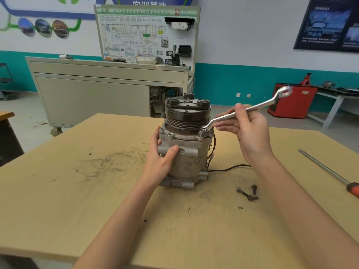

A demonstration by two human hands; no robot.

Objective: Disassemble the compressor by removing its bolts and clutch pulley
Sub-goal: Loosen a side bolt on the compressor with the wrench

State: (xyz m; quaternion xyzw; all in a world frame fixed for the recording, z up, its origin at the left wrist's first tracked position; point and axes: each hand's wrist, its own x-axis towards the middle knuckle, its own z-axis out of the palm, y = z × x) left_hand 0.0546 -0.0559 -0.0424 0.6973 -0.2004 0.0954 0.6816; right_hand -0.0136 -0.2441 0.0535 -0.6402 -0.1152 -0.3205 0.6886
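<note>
A grey metal compressor (191, 162) stands upright on the wooden table (77, 171), its dark grooved clutch pulley (187, 115) on top. My left hand (162, 158) grips the left side of the housing, thumb across the front. My right hand (246, 129) holds the shaft of a silver ring spanner (252, 108), thumb on top. The spanner's lower ring sits on a bolt (204, 130) at the right of the flange. Three removed bolts (248, 192) lie loose on the table to the right of the compressor.
A long screwdriver (328, 171) with an orange handle lies at the table's right edge. A black cable (229, 168) trails from the compressor to the right. Behind the table stand a grey cabinet (97, 94) with a training board and a red box (293, 101).
</note>
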